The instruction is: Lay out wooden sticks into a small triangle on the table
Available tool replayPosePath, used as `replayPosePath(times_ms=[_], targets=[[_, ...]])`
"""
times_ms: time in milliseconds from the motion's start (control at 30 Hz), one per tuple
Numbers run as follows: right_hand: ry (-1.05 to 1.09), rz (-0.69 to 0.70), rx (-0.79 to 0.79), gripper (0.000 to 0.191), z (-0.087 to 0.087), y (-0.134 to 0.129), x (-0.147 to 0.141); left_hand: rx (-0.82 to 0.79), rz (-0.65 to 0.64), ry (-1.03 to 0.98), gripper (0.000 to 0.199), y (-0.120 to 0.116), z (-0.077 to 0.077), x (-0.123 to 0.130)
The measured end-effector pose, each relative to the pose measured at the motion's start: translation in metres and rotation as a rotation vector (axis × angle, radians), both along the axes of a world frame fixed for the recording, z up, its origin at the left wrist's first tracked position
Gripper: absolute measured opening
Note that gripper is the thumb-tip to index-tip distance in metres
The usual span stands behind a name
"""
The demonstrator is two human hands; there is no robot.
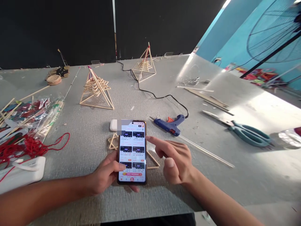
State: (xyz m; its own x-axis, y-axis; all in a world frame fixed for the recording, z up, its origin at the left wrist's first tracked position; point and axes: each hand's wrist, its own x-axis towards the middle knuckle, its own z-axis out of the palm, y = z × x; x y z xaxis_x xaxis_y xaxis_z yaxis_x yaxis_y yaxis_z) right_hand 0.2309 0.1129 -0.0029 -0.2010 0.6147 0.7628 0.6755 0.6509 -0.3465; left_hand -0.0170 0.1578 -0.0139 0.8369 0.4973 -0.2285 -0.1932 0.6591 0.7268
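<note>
My left hand [105, 175] holds a smartphone [132, 153] upright above the grey table, its thumb over the lower left of the lit screen. The screen shows rows of small dark pictures. To the right of the phone is my right hand [174, 157], its index finger stretched toward the screen's right edge and the other fingers curled, with nothing seen in them. Partly hidden behind the phone lie small stick shapes [113, 142] and a white case [113, 125]. A blue glue gun [170, 125] rests beyond my right hand, a clear glue stick at its rear.
Two stick pyramids [96, 89] [144, 66] stand farther back. Teal-handled scissors [251, 135] and flat wooden strips [209, 100] lie right. Red cord [35, 146], a white device [28, 172] and packaged sticks [53, 117] crowd the left. A black cable [155, 95] crosses the table.
</note>
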Motion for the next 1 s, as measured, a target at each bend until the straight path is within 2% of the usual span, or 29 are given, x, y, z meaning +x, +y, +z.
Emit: replayPosePath(times_ms=[200, 433, 567, 633, 1000], targets=[[-0.055, -0.038, -0.04, 0.049, 0.003, 0.002, -0.001, -0.006, -0.032, 0.031, 0.059, 0.0, 0.0, -0.001], [0.015, -0.044, -0.067, 0.047, -0.001, 0.0, 0.0, -0.023, -0.004, 0.059, 0.046, -0.002, -0.004, 0.001], [0.046, -0.058, -0.069, 0.047, -0.006, -0.001, 0.001, 0.043, -0.037, 0.021, 0.06, -0.001, -0.004, -0.001], [0.051, -0.069, -0.071, 0.047, -0.007, -0.001, 0.001, 0.035, -0.035, 0.013, 0.06, 0.0, -0.003, -0.001], [0.02, -0.096, -0.071, 0.046, 0.0, 0.0, -0.002, 0.023, -0.035, -0.03, 0.055, 0.0, -0.004, -0.002]])
